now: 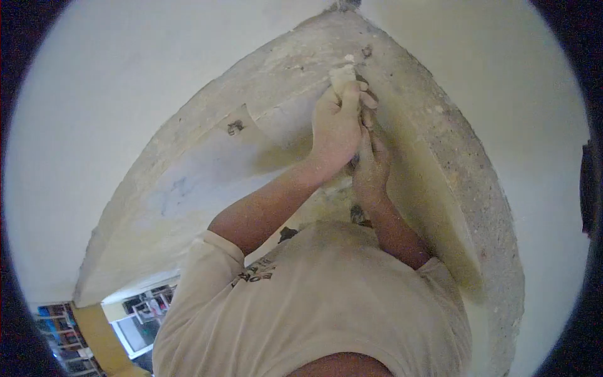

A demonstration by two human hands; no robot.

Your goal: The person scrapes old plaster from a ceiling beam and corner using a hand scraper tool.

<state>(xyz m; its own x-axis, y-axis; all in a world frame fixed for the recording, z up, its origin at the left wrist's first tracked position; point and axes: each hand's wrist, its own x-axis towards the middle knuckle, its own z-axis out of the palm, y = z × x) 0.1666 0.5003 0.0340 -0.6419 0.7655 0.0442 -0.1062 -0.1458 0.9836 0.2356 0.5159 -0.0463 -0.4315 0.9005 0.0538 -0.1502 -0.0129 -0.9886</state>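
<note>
Both forearms reach up to a rough, unpainted patch of wall (270, 69). My left hand (339, 129) is closed around a pale, flat piece (342, 76) whose far end lies against or close to the rough surface. Just below and to the right, touching it, is my right hand (372, 163), its fingers curled. A small dark part shows between the two hands, too hidden to identify. What my right hand holds is mostly covered by the fingers.
Smooth pale wall (113, 113) surrounds the pointed rough patch. Small broken spots, one with a dark stub (235, 127), mark it. At lower left are a yellow post (103, 333), a window frame (129, 339) and crowded shelves (66, 336). A dark object (587, 188) stands at the right edge.
</note>
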